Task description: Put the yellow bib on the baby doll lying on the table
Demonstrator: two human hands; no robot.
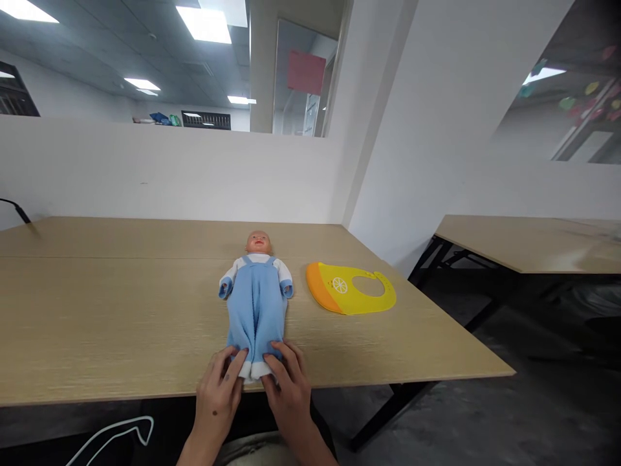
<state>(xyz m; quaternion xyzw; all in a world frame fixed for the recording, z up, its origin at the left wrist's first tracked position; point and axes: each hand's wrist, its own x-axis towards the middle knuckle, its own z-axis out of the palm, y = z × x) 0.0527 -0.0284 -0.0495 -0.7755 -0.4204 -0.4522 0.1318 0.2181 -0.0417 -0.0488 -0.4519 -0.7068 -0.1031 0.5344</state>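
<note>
A baby doll [257, 294] in light blue overalls and a white top lies on its back on the wooden table, head toward the wall and feet at the near edge. My left hand [217, 391] has its fingers closed on the lower end of one trouser leg. On the other leg, my right hand [290, 385] grips the cuff in the same way, with its thumb near the white foot. To the right of the doll lies a yellow silicone bib [356, 291] with an orange catch pocket and a white citrus-slice print.
The wooden table [121, 310] ends just in front of me and meets a white wall [169, 175] with windows at the back. Another table [538, 243] stands to the right. A white cable [116, 430] hangs below at the left, and a black cable [19, 212] reaches the table's far left.
</note>
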